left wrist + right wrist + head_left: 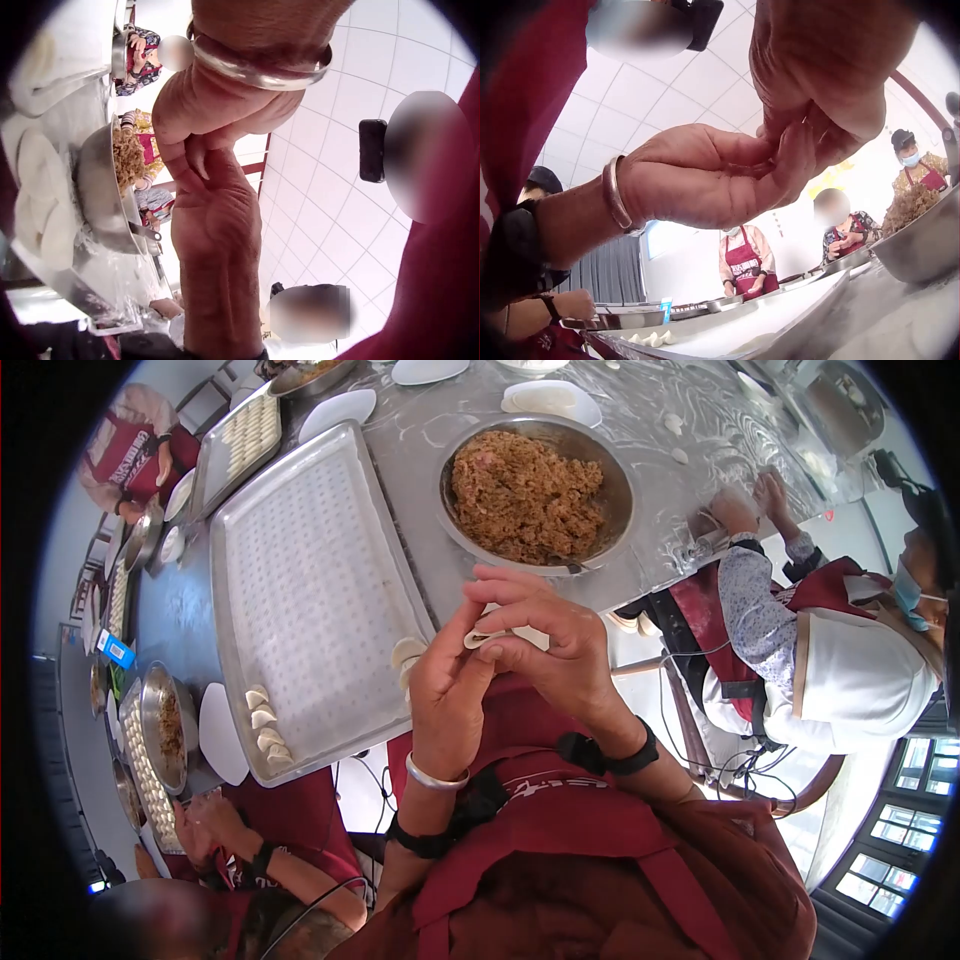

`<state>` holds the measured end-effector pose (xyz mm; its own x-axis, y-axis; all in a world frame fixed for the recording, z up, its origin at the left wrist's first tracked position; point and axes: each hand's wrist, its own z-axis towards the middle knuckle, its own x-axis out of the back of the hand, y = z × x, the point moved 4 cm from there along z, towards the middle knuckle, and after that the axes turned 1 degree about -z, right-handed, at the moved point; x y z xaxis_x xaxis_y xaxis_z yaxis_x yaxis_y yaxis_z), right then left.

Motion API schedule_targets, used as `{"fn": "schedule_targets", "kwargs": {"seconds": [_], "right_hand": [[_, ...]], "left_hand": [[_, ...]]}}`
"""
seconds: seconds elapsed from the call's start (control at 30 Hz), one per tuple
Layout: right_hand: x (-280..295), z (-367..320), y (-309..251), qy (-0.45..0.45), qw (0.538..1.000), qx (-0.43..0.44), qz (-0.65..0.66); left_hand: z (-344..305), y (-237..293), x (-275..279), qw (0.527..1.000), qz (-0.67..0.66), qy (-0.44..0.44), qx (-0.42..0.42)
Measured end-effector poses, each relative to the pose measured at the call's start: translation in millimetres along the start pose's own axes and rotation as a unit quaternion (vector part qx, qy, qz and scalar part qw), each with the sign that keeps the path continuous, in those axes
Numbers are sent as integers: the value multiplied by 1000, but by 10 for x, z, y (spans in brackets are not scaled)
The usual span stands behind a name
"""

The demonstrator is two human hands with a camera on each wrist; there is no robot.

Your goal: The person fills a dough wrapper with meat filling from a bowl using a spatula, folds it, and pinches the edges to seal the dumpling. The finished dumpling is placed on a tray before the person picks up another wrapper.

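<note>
In the head view my left hand (450, 670), with a silver bracelet at its wrist, and my right hand (560, 645) meet in front of the apron. Between them is a small folded dough wrapper (478, 641), with a dark bit of filling showing at its fold. Fingers and thumbs of both hands pinch its edges. In the wrist views the hands hide most of this dumpling. Right behind my left hand, pale dough rounds (405, 652) lie at the tray's edge. Beyond the hands stands a steel bowl (620, 540) of brown minced filling (530, 490).
A large perforated metal tray (310, 560) lies to the left, with several finished dumplings (265, 735) at its near corner. White plates (555, 402) with wrappers stand at the back. Other people work close by on the left and right (820, 630).
</note>
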<state>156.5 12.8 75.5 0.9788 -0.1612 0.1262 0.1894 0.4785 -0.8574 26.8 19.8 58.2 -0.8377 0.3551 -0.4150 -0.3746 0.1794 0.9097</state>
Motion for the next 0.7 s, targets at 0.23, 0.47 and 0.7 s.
{"fn": "schedule_targets", "kwargs": {"seconds": [0.23, 0.47, 0.7], "right_hand": [[2, -15, 6, -30, 997, 57, -39], [50, 50, -64, -83, 996, -24, 0], [50, 42, -3, -139, 988, -15, 58]], "left_hand": [[22, 35, 18, 995, 88, -41, 2], [21, 91, 3, 996, 51, -65, 33], [-24, 89, 21, 995, 60, -67, 36]]}}
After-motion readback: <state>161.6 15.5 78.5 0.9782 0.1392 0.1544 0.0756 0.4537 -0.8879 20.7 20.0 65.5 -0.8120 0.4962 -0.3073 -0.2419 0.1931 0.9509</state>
